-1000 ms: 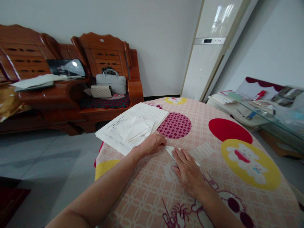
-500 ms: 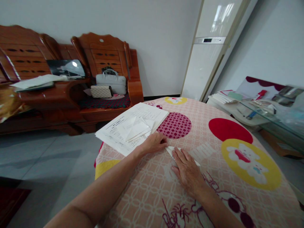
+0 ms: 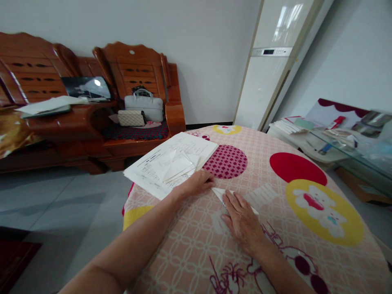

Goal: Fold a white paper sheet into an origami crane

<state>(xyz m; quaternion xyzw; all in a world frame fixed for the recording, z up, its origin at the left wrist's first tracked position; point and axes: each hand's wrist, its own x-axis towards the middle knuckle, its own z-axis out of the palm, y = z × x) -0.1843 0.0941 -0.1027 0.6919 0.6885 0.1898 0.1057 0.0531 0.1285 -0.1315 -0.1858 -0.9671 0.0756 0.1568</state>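
Note:
A small piece of white paper (image 3: 219, 193), folded to a narrow pointed shape, lies on the patterned tablecloth (image 3: 190, 245). Flat on top of it rests my right hand (image 3: 243, 220), open, fingers stretched out and covering the paper's middle. One tip of the paper shows past the fingers on the left and another on the right. My left hand (image 3: 199, 182) is closed beside the left tip, its fingers curled; whether anything is between them is hidden. Just beyond it are folded white paper pieces (image 3: 180, 165) on a stack of printed sheets (image 3: 147, 179).
Wooden armchairs (image 3: 131, 61) stand along the wall, one holding a grey handbag (image 3: 147, 107) and a quilted purse (image 3: 131, 118). A tall white air conditioner (image 3: 260, 81) is in the corner. To the right, a glass-topped stand (image 3: 361, 159) carries papers and small items.
My left hand has shifted slightly left, off the paper's left tip. My right hand stays flat on the folded paper.

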